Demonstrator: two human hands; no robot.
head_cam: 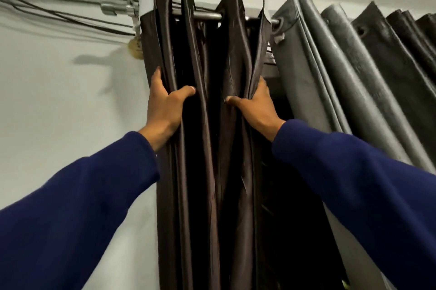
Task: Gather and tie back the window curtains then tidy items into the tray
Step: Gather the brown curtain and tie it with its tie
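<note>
Overhead, we look up at 2 raised hands gripping a dark brown curtain (207,124) that hangs bunched in deep folds from a metal rod (207,15) near the ceiling. The left hand (164,108) clasps the outer, wall-side folds, its thumb pressed across the front of the fabric and its fingers wrapped out of sight behind the edge. The right hand (256,105) grasps the opposite edge of the same bunch, thumb pointing inward across the cloth, fingers curled round the fold behind. We see both arms in dark blue sleeves (94,195), reaching up from the lower corners of the view.

Just beside the brown curtain, to the right, a grey curtain (342,72) with metal eyelets hangs on the same rod in broad pleats that slant away toward the edge of the view. Between the 2 curtains a narrow dark gap shows. To the left, black cables (59,15) run along a pale wall (59,100) toward the rod's bracket, and a small tan object, too blurred for us to identify, sits against the wall at the curtain's edge.
</note>
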